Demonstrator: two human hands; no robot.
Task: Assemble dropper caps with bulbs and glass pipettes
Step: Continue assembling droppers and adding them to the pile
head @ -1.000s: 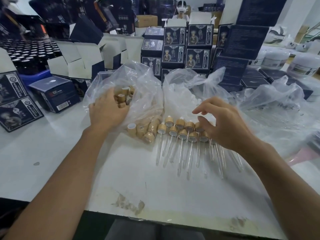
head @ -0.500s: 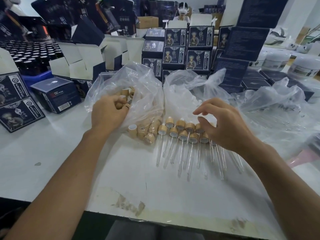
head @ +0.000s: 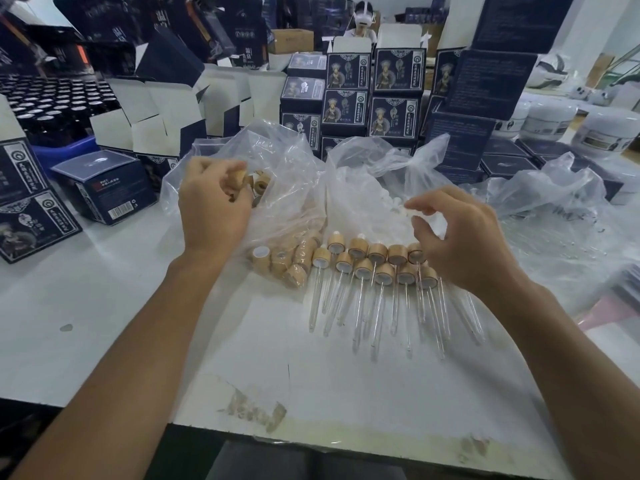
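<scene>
Head view: box print is reading illegibly; left hand [head: 214, 206] is pinching a bamboo cap [head: 240, 176], right hand [head: 460, 244] a white bulb [head: 414, 212].

Single head-worn view, forward and down, close over the table [head: 104, 306].

We see two bare forearms entering from the bottom corners of the view, with no sleeve, cuff or glove on either one — the left hand [head: 213, 206] and the right hand [head: 464, 244] are likewise uncovered. We find no ring, watch, strap or band at the wrists or on the fingers that show, and the nails we can make out look short and unpainted — the rest of the body lies outside the frame
</scene>
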